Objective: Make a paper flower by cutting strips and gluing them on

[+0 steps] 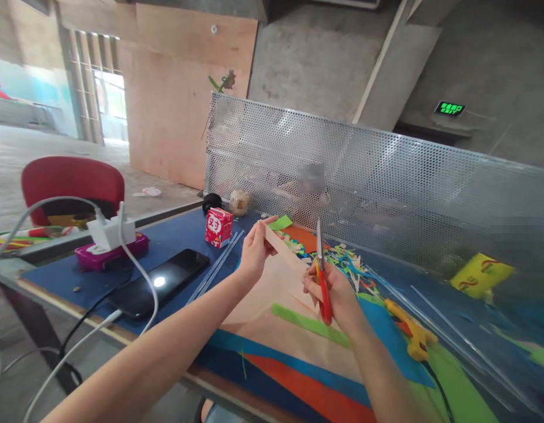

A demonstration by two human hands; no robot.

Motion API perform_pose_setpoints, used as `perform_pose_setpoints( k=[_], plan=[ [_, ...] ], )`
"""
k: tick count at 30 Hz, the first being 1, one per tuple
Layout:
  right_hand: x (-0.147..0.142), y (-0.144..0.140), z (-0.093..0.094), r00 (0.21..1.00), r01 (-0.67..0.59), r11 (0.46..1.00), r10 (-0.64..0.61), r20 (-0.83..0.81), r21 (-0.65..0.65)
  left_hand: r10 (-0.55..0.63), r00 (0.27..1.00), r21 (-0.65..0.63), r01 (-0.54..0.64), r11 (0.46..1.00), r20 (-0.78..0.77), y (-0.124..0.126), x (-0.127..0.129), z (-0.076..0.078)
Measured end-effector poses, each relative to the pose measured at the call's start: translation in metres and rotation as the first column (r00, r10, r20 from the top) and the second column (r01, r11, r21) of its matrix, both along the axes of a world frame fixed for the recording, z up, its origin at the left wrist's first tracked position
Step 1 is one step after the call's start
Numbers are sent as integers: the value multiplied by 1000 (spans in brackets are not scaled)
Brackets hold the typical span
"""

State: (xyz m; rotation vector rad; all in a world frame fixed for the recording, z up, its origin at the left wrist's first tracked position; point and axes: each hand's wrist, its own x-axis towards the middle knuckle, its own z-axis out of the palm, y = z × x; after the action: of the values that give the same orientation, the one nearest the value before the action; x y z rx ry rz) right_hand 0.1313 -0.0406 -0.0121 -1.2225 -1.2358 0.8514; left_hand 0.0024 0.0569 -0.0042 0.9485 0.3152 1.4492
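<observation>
Two hands work above the table (56,276) in the head view. Left hand (254,249) has its fingers pinched on the upper end of a tan paper strip (286,249), held slanting in the air. Right hand (336,294) is closed around red-handled scissors (321,270) — blades pointing up, seemingly together — and touches the strip's lower end. Nearby lie a phone (161,282), a red carton (218,227) and a yellow glue gun (408,332).

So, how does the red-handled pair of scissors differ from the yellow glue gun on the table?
The red-handled scissors are in the right hand, blades pointing up; the yellow glue gun lies flat on the blue table, untouched. The scissors are slim with metal blades; the glue gun is bulkier, with a black cord. The left hand holds the beige paper strip. Both are hand tools.
</observation>
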Motion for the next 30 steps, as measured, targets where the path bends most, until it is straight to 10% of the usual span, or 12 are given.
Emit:
perform_pose_setpoints(
  k=[13, 30],
  plan=[
    [54, -7, 31, 953, 119, 993, -107, 283, -27, -140, 990, -94, 142, 985, 23, 5, -7, 2],
    [48, -15, -7, 977, -107, 981, 134, 167, -161, -152, 988, -170, 146, 975, -22, 16, -3, -6]
  ],
)
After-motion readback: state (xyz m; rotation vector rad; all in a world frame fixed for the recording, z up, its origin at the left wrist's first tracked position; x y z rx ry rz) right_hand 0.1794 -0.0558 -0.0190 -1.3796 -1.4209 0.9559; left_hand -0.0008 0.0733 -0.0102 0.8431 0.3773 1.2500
